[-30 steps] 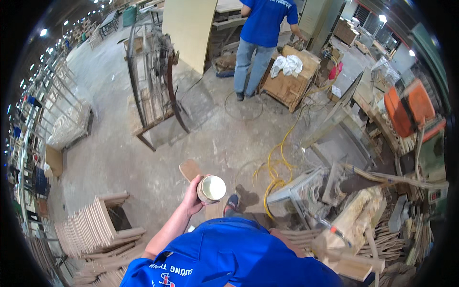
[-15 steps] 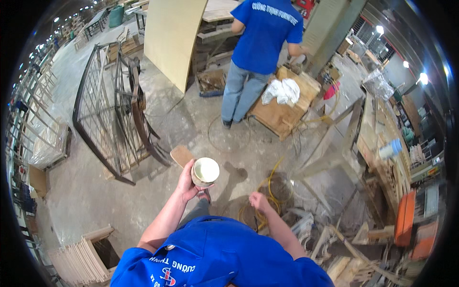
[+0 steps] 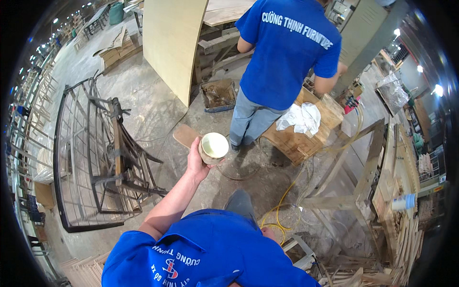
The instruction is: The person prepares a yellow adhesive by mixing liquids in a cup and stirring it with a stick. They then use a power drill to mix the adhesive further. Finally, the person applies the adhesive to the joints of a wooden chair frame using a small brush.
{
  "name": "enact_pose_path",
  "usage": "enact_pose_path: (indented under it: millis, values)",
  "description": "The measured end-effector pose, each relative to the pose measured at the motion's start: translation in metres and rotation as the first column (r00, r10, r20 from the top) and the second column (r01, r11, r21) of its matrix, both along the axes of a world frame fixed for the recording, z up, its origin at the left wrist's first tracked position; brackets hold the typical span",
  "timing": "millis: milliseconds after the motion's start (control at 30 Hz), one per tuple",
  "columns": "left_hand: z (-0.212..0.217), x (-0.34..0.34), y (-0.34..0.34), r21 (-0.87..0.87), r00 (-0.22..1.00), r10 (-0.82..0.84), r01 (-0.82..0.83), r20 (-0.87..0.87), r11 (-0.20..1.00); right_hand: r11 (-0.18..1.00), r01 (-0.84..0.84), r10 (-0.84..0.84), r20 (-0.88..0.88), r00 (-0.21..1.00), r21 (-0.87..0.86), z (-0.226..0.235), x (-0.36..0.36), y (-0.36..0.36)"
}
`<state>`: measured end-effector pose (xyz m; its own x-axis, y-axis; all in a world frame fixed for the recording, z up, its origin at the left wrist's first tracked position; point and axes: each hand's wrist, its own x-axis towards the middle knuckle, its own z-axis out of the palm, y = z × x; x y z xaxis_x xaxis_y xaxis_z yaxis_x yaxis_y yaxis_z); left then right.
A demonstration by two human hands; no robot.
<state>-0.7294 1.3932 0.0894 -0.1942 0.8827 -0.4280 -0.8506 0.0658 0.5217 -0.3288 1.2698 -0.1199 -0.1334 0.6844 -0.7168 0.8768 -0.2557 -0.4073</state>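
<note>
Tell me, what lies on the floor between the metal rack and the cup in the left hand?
In the head view, a flat wooden board lies between rack and cup.

A small round cup (image 3: 213,147), tan-walled with a pale creamy filling, is sitting upright in the left hand (image 3: 197,160), raised above the concrete floor.

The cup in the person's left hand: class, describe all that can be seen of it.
The cup is small and round, with a pale tan outer wall and a rim that faces the camera. Inside lies a smooth, creamy off-white fill, liquid or paste I cannot tell, reaching near the rim. It looks like paper or plastic. It is held roughly upright above the concrete floor, gripped from its left side by the left hand, fingers wrapped about the wall. Nothing else touches it.
</note>
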Motion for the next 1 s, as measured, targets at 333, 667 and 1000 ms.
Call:
enact_pose_path:
  millis: [333, 667, 1000]
  values:
    - [-0.006, -0.078, 0.16, -0.055, 0.968, 0.225, -0.232, -0.11, 0.971, 0.051, -0.823, 0.745, 0.527, 0.409, 0.566, 0.069, -0.182, 0.378]
    - [-0.014, -0.189, 0.265, -0.059, 0.919, 0.382, -0.388, -0.095, 0.92, -0.361, -0.922, 0.529, 0.784, -0.326, -0.14, 0.146, -0.363, 0.535]
    - [-0.036, -0.349, 0.415, -0.057, 0.991, 0.108, -0.113, -0.077, 0.992, 0.444, -0.896, 0.778, 0.51, 0.368, -0.03, 0.157, -0.393, 0.547]
